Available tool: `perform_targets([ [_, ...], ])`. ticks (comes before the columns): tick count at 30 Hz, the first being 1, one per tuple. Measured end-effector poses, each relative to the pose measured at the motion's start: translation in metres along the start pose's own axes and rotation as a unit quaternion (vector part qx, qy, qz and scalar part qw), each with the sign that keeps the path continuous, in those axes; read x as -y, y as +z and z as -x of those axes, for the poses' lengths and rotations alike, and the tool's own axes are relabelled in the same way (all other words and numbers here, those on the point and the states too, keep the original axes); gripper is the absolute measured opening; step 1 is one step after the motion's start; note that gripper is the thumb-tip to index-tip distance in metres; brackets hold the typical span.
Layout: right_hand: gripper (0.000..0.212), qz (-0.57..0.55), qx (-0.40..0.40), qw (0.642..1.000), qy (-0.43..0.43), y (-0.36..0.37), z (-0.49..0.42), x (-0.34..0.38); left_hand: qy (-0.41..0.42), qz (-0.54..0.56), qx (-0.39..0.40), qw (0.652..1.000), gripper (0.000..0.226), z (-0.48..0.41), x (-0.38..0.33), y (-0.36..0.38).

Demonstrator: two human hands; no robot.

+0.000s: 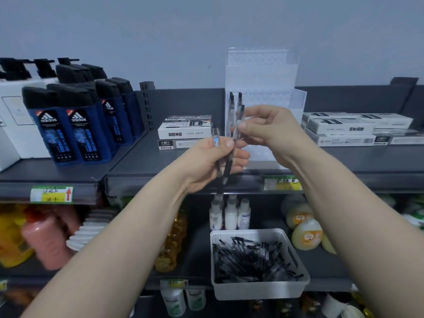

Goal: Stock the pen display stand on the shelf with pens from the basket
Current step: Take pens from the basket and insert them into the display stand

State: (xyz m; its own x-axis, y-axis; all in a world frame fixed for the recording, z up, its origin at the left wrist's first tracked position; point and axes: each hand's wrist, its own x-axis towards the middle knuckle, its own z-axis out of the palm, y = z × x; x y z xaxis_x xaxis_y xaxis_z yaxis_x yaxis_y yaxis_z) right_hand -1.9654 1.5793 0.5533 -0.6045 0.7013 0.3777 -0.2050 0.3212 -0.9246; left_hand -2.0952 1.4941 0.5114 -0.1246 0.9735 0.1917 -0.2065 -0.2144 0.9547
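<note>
A clear acrylic pen display stand (261, 72) stands on the top shelf against the wall, with a few black-capped pens (232, 101) upright in its left slots. In front of it my left hand (206, 164) grips a small bunch of pens (216, 143). My right hand (268, 127) pinches one clear pen with a black cap (238, 120), held tilted with its lower end still at the left hand's bunch. On the shelf below sits a white basket (259, 289) with several black pens piled inside.
Blue shower gel bottles (75, 131) fill the top shelf's left side. Boxes of pens lie left (183, 134) and right (339, 129) of the stand. White lotion bottles (229, 214), orange and pink bottles crowd the lower shelf around the basket.
</note>
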Motion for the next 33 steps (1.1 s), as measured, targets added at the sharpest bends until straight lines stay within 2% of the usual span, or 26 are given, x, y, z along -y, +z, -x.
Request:
perform_targets([
  [4,0.018,0.019,-0.089,0.994,-0.053,-0.011,-0.019,0.017,0.051,-0.049,-0.131,0.989,0.021,-0.012,-0.009,-0.009],
  [7,0.018,0.046,-0.123,0.988,-0.082,-0.016,-0.035,0.022,0.065,-0.078,-0.190,0.977,0.021,-0.017,-0.013,-0.019],
  [16,0.019,0.097,-0.148,0.979,-0.102,-0.014,-0.064,0.005,0.044,-0.088,-0.196,0.976,0.020,-0.024,-0.008,-0.022],
  [25,0.017,0.137,-0.137,0.979,-0.070,-0.007,-0.062,-0.029,0.038,-0.087,-0.187,0.978,0.021,-0.030,-0.010,-0.020],
  [33,0.018,0.202,-0.133,0.967,-0.084,-0.001,-0.054,-0.035,0.041,-0.091,-0.182,0.978,0.020,-0.026,-0.012,-0.015],
])
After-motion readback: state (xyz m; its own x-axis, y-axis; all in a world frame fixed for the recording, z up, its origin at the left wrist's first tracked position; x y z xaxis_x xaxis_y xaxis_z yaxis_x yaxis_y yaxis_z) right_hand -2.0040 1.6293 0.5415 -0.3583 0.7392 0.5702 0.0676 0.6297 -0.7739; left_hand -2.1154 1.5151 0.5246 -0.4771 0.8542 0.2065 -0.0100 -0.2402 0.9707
